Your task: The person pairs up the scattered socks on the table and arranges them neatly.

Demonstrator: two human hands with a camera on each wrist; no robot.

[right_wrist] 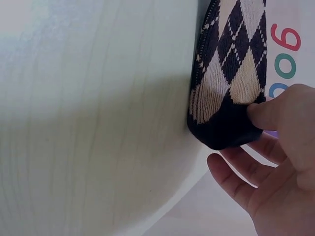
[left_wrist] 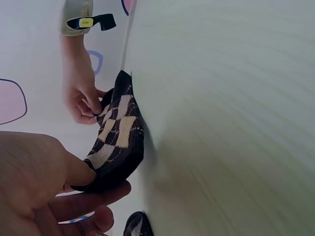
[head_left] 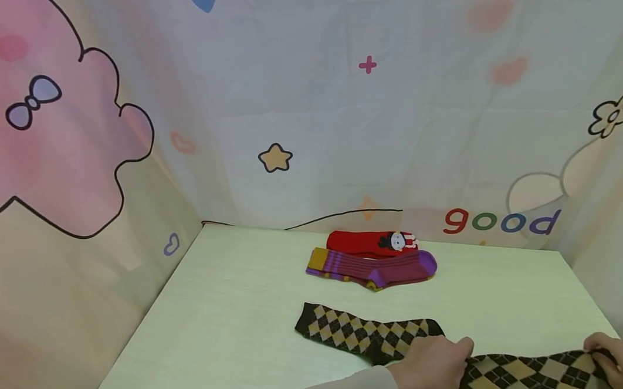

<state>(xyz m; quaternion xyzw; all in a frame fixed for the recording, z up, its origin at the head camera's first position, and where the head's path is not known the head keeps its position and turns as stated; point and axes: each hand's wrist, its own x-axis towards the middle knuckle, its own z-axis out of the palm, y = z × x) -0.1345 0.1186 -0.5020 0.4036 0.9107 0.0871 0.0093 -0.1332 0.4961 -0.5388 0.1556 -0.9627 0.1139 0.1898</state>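
An argyle sock (head_left: 518, 378) in black, tan and grey stretches between both hands at the front right of the table. My left hand (head_left: 432, 365) pinches its left end between thumb and fingers. The other end, dark and rounded in the right wrist view, is pinched by my right hand (right_wrist: 290, 162). The left wrist view shows the held sock (left_wrist: 118, 128) raised at a slant along the tabletop. A second argyle sock (head_left: 346, 331), with yellow lines in its pattern, lies flat to the left, partly hidden behind my left hand.
Farther back lies a pair of maroon and purple striped socks (head_left: 360, 267) with mustard cuffs. Just behind it are red socks (head_left: 353, 242) with a cartoon figure. The pale table (head_left: 220, 331) meets a printed curtain (head_left: 316, 101) at the back and sides.
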